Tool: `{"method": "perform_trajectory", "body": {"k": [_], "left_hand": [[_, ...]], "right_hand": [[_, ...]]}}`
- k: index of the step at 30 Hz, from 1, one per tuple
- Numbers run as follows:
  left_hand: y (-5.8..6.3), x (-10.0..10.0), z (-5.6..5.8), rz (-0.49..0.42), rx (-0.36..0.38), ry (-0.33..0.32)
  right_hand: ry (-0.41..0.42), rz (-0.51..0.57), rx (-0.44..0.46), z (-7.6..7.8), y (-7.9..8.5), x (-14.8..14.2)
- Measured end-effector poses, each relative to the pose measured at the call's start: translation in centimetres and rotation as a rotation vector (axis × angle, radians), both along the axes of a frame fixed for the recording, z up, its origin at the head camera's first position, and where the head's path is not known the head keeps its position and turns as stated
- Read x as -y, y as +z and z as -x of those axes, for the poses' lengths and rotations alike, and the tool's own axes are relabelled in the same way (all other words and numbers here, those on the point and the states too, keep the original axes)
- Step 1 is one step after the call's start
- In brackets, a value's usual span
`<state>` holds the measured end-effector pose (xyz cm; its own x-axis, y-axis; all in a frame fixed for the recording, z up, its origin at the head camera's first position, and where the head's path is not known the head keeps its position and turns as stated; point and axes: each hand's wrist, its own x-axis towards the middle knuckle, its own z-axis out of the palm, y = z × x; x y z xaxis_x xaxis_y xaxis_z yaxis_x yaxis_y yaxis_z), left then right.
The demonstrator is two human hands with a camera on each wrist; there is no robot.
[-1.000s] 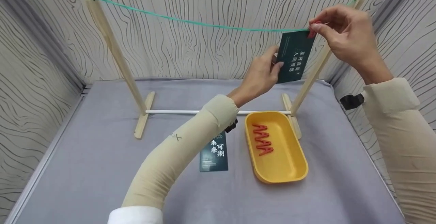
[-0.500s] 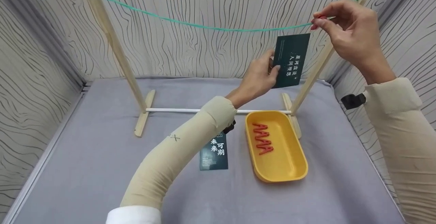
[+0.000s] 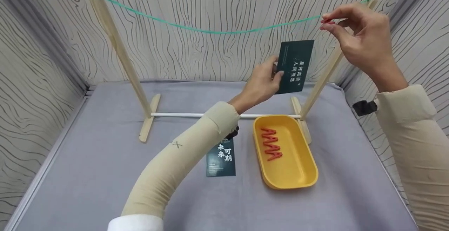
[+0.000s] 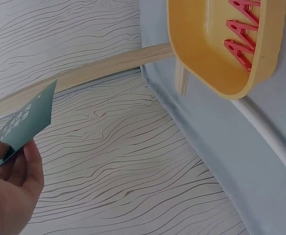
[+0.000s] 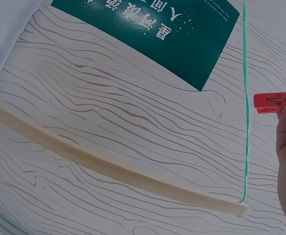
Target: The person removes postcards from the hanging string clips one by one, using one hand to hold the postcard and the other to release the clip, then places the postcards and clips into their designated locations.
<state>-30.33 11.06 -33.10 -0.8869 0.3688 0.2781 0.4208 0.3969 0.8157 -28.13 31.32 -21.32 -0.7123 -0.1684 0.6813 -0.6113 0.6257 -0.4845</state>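
Observation:
My left hand (image 3: 261,80) grips a dark green card (image 3: 296,66) with white characters by its left edge, thumb in front. The card hangs in the air below a green string (image 3: 224,32), apart from it. Up by the right post, my right hand (image 3: 366,38) pinches a red clothespin (image 3: 328,22) between thumb and fingers. In the right wrist view the clothespin (image 5: 275,103) stands just off the string (image 5: 247,112), with a gap between them. A second green card (image 3: 221,159) lies on the cloth, partly hidden by my left sleeve.
A yellow tray (image 3: 308,167) on the grey cloth (image 3: 87,175) holds several red clothespins (image 3: 272,145). The string runs between two wooden posts (image 3: 117,52), whose feet are joined by a white rod (image 3: 177,115). A wood-grain panel (image 3: 196,62) stands behind.
The card has come away from the clothespin and string, moving down and left with my left hand. My right hand keeps the clothespin, now off the card; the string sags differently.

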Motion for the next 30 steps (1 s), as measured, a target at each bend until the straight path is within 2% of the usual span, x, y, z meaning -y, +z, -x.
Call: {"method": "perform_trajectory", "body": {"k": [10,17,21,30], "left_hand": [[-0.2,0.2,-0.2,0.005,0.001,-0.001],[-0.6,0.5,-0.1,0.002,0.019,0.000],[-0.7,0.8,-0.1,0.015,0.016,0.011],[-0.9,1.6,-0.1,-0.018,0.033,0.006]], "right_hand": [[0.022,-0.028,-0.025,-0.4,-0.3,0.0],[0.079,-0.071,-0.062,-0.7,-1.1,-0.8],[0.083,-0.080,-0.050,-1.1,-1.6,-0.9],[0.057,-0.071,0.015,-2.6,-2.5,-0.3]]}}
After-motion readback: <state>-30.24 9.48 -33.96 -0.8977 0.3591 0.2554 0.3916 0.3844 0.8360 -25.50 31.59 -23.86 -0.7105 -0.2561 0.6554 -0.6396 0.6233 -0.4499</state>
